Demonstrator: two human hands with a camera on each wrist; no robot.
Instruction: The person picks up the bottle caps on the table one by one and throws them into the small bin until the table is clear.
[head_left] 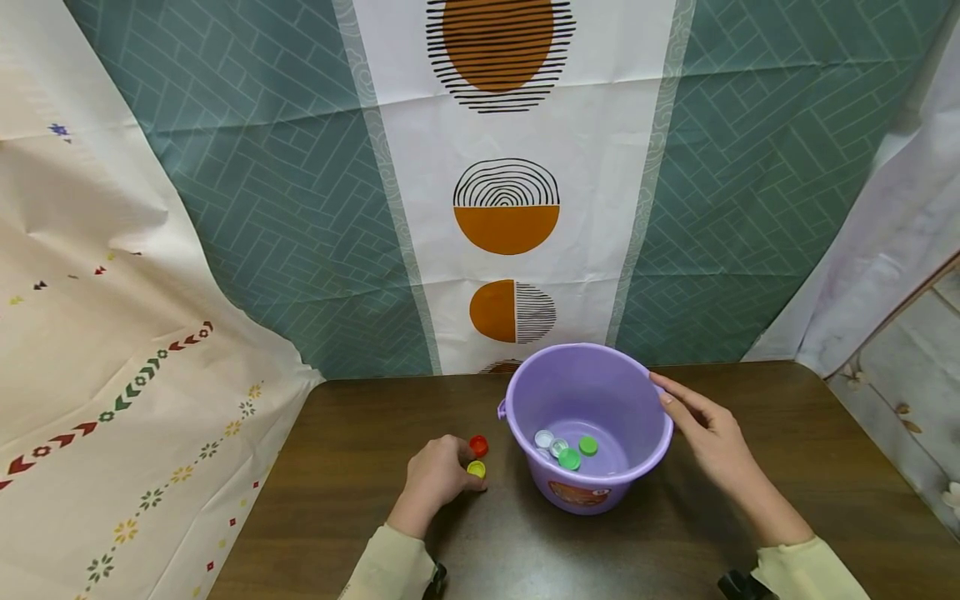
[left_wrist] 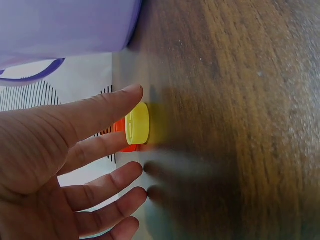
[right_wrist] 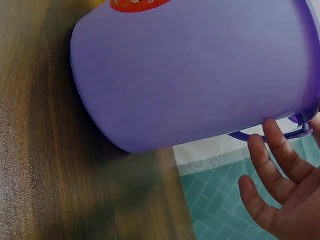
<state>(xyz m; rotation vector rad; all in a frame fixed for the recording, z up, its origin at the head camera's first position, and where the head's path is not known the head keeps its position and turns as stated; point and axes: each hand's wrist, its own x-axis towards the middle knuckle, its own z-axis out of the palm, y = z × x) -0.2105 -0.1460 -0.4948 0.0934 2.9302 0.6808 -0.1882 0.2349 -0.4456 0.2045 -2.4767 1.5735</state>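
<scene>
A purple bucket (head_left: 577,492) stands upright on the brown table, with white, clear and green bottle caps (head_left: 569,459) lying inside. My right hand (head_left: 708,437) holds its right rim, the other fingers (right_wrist: 260,150) loosely spread outside by the handle. Left of the bucket, my left hand (head_left: 438,479) is low over the table around a yellow bottle cap (left_wrist: 138,123). The thumb and index finger lie on either side of that cap, and the remaining fingers are extended. Just beyond it, a red bottle cap (head_left: 478,446) rests on the table, partly hidden in the left wrist view.
The brown wooden table (head_left: 337,483) reaches back to a green and white patterned cloth (head_left: 300,208). A cream patterned cloth (head_left: 112,375) hangs along the left edge. The bucket's handle (right_wrist: 295,134) hangs at its side.
</scene>
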